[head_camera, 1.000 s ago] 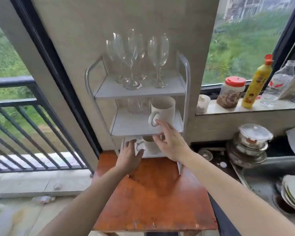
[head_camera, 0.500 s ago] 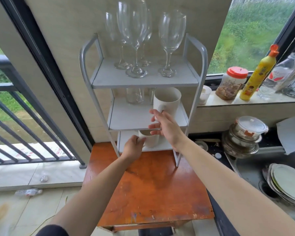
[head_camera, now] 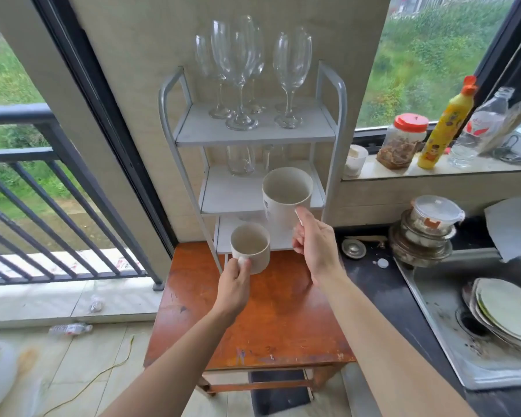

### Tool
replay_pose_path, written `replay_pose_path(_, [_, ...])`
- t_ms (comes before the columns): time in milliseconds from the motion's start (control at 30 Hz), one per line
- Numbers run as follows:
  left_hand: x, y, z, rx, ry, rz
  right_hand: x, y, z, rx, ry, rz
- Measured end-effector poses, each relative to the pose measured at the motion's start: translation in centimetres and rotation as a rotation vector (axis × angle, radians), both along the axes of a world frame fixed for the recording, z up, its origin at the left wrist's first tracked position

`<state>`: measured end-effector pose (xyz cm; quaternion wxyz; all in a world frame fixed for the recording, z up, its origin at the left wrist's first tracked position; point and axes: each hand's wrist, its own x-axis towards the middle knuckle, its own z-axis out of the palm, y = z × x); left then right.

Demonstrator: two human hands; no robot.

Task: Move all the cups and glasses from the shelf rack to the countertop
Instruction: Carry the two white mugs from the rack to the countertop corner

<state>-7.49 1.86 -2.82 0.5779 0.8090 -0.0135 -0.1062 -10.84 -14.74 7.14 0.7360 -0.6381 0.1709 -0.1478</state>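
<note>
A grey three-tier shelf rack (head_camera: 339, 94) stands at the back of an orange wooden table (head_camera: 283, 320). Several wine glasses (head_camera: 238, 73) stand on its top tier. A clear glass mug (head_camera: 240, 160) sits at the back of the middle tier. My left hand (head_camera: 234, 285) grips a small white cup (head_camera: 251, 246) by its handle, held in front of the bottom tier. My right hand (head_camera: 315, 240) holds a tall white mug (head_camera: 286, 195) by its handle, lifted in front of the middle tier.
To the right runs a dark countertop (head_camera: 382, 293) with a steel sink (head_camera: 451, 335) holding stacked plates (head_camera: 509, 311) and stacked bowls with a lidded container (head_camera: 427, 230). The windowsill carries a small white cup (head_camera: 355, 159), a red-lidded jar (head_camera: 403, 139), a yellow bottle (head_camera: 445, 121) and a clear bottle (head_camera: 478, 127). A balcony railing (head_camera: 42, 188) is on the left.
Both hands closed on the cups' handles and drew them out of the rack: the small cup from the bottom tier, the tall mug off the middle tier. The camera moved closer.
</note>
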Motion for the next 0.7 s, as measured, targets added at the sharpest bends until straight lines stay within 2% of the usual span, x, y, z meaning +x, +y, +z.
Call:
replay_pose_path(133, [-2.6,-1.0,-0.2,-0.063,-0.023,-0.015,-4.5,-0.3,-1.9,-0.052,-0.046,-0.075])
replay_pose_path(300, [-5.8,-4.9,-1.0,-0.100,-0.056,-0.131,-10.6,-3.0,-4.0,-0.108,-0.023,-0.289])
replay_pose_path(533, [-12.8,-15.9,0.0,-0.226,0.023,-0.453,-22.1,-10.2,-5.1,-0.040,0.073,-0.690])
replay_pose_path(700, [-20.8,-24.9,4.0,-0.296,-0.043,-0.677,-32.4,-15.8,-3.7,-0.002,0.002,-0.974])
